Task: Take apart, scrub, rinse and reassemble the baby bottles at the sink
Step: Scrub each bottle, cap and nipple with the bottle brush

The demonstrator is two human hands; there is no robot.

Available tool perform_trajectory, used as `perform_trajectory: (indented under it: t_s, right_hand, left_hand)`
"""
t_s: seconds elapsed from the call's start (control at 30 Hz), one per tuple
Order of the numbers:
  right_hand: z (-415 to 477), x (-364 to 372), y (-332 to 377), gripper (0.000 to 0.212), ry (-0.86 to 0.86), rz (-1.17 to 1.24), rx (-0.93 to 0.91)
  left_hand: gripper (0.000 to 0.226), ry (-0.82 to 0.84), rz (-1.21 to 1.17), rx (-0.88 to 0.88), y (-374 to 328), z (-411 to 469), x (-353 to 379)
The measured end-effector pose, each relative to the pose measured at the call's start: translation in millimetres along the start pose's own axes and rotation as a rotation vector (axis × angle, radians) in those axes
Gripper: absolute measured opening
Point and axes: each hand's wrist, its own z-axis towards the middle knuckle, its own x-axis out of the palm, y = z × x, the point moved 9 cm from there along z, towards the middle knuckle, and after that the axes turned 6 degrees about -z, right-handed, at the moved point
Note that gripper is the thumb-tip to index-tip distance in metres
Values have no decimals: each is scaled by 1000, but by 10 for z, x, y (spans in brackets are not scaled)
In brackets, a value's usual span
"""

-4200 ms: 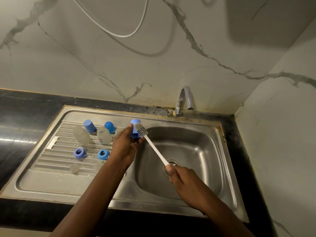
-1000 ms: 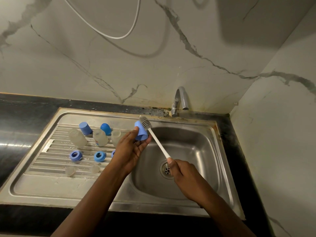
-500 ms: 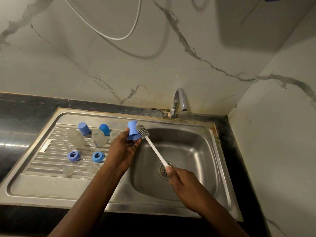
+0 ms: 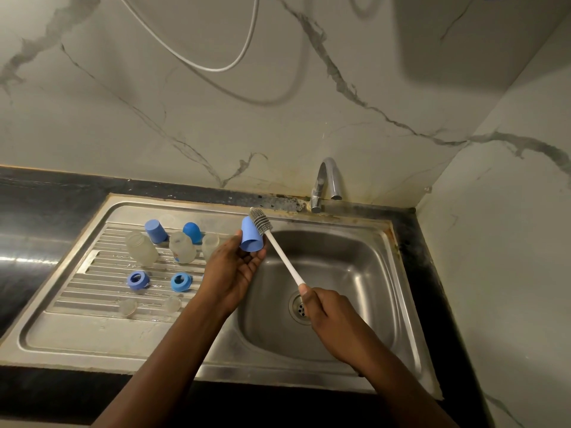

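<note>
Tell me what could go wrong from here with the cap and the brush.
1. The left hand holds the blue cap by its fingertips over the basin's edge; a push from the brush might knock it into the sink.
2. The right hand grips the very end of the handle, so the head may skid off the cap.
3. The clear bottle beside the left hand could be tipped.
</note>
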Motion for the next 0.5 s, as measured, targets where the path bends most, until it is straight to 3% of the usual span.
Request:
perform_trajectory:
  t_s: [0.37,0.5]
  right_hand:
    - [30,-36,-14,59,-8,-38,-13]
    - [-40,10,-24,58,-11,-43,-29]
  left_hand:
    - [37,-8,180,5,-71,-12,34]
    - [45,-15,90,17,-117,26,20]
